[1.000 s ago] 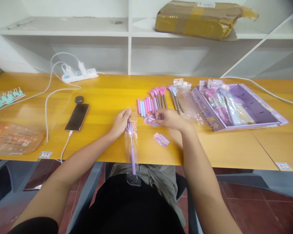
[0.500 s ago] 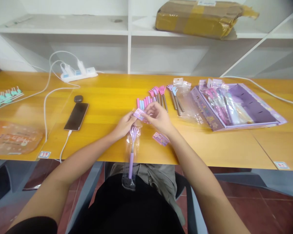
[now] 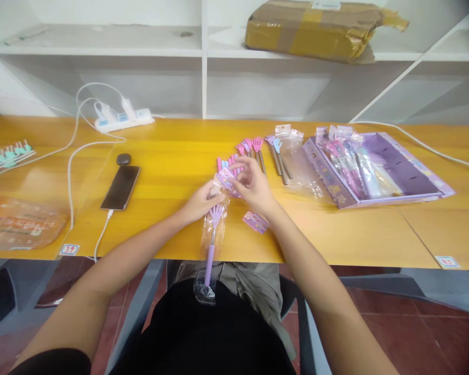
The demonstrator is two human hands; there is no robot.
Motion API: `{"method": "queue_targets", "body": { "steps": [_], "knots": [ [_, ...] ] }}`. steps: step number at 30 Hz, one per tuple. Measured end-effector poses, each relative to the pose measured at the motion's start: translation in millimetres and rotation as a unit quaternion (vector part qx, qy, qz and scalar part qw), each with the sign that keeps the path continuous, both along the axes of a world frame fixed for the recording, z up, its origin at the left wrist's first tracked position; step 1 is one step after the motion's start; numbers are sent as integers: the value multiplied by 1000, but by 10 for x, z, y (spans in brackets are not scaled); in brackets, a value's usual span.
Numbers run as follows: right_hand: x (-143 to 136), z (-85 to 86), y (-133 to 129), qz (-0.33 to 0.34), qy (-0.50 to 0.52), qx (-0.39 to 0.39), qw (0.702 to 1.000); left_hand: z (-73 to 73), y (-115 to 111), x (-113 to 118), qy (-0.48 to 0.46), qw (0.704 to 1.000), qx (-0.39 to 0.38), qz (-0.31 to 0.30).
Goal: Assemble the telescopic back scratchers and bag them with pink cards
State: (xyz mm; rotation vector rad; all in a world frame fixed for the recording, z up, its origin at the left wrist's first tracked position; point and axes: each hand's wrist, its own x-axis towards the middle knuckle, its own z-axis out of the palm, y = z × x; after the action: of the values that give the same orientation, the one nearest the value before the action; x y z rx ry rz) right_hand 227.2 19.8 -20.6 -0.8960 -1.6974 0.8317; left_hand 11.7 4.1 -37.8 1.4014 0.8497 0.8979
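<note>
My left hand [image 3: 204, 202] is closed on the top of a clear plastic bag [image 3: 205, 295]. Inside that bag lies a purple back scratcher [image 3: 210, 263], its claw end just below my fingers and its handle hanging over the table edge toward my lap. Between finger and thumb, my right hand [image 3: 255, 183] pinches a small printed card [image 3: 224, 177] at the mouth of the bag. Whether the card is partly inside the bag I cannot tell. More printed cards [image 3: 256, 222] lie on the table below my right wrist.
Behind my hands lie several pink and blue handles [image 3: 223, 164] and metal-stemmed claws [image 3: 258, 145]. Empty clear bags [image 3: 303, 172] sit beside a purple box [image 3: 406, 195] of bagged scratchers. At left are a phone [image 3: 121, 187] on its cable, a power strip [image 3: 125, 120] and an orange pouch [image 3: 27, 221].
The card has tilted and shifted slightly right at the bag's mouth. My left thumb has moved from the card's edge down across the bag top.
</note>
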Motion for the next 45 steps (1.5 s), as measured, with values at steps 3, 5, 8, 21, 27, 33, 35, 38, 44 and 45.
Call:
{"method": "queue_targets", "body": {
  "steps": [3, 5, 8, 21, 27, 33, 35, 38, 44, 45],
  "knots": [
    [10, 18, -7, 10, -13, 10, 1000, -3, 4, -5, 7, 1000, 7, 8],
    [13, 24, -7, 10, -27, 19, 999, -1, 4, 0, 3, 1000, 5, 4],
    [22, 37, -9, 9, -56, 37, 998, 1, 3, 8, 2, 1000, 7, 2],
    [66, 98, -44, 33, -107, 66, 992, -33, 16, -2, 8, 999, 36, 9],
    [79, 106, -42, 41, -101, 51, 993, -11, 10, 4, -11, 1000, 23, 1],
    [61, 147, -91, 57, -69, 24, 996, -10, 9, 19, -18, 1000, 13, -7],
    [58, 160, -99, 65, -45, 18, 997, -19, 6, 15, -19, 1000, 10, -3],
    [58, 168, -100, 62, -10, 10, 998, -25, 2, 1, -14, 999, 25, 26],
    [74, 160, -89, 43, -15, 4, 999, -30, -8, -17, -14, 999, 35, 32],
    [76, 156, -84, 44, -16, 1, 999, -35, -8, -17, -14, 999, 36, 29]
  ]
}}
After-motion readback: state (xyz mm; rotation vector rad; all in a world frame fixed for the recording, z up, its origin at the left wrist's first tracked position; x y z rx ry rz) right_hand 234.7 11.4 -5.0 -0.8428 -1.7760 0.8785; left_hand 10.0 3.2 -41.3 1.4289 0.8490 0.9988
